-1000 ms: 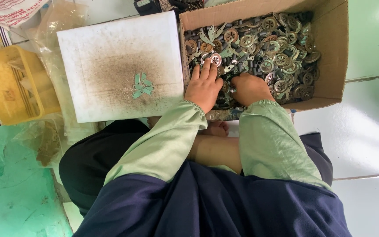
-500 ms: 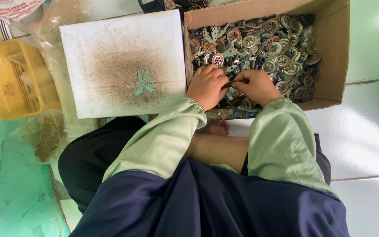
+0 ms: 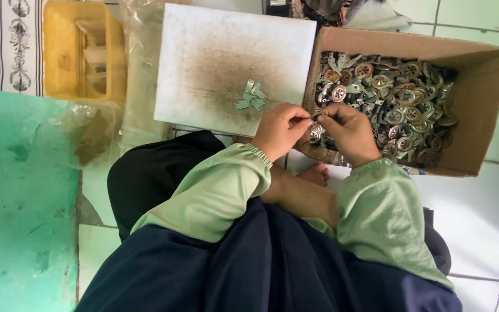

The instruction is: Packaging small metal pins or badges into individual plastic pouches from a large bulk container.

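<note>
Hands meet at the near left corner of the cardboard box [image 3: 469, 110]. Left hand [image 3: 281, 130] has fingertips pinched together on a small metal part [image 3: 314, 118]; right hand [image 3: 350, 133] closes on the same part from the other side, thumb and forefinger touching it. The part is mostly hidden by the fingers; its long axis cannot be told. It sits between the two hands, just above the box edge, equally near to both.

Just beyond the right hand: heap of round metal discs [image 3: 399, 98], grey and bronze, filling the box. Box is plain brown, open-topped, flaps up, no label legible.

Left of the left hand: white square board [image 3: 203, 52], centre smudged dark, carrying a small cluster of pale green metal clips [image 3: 251, 95], lying near the left hand's knuckles but apart from them.

Further left: yellow plastic crate [image 3: 64, 52] under clear plastic wrap. Green mat [image 3: 24, 202] at near left. White tiled floor [image 3: 492, 214] under the box. Pale green sleeves [image 3: 376, 214], dark skirt below.
</note>
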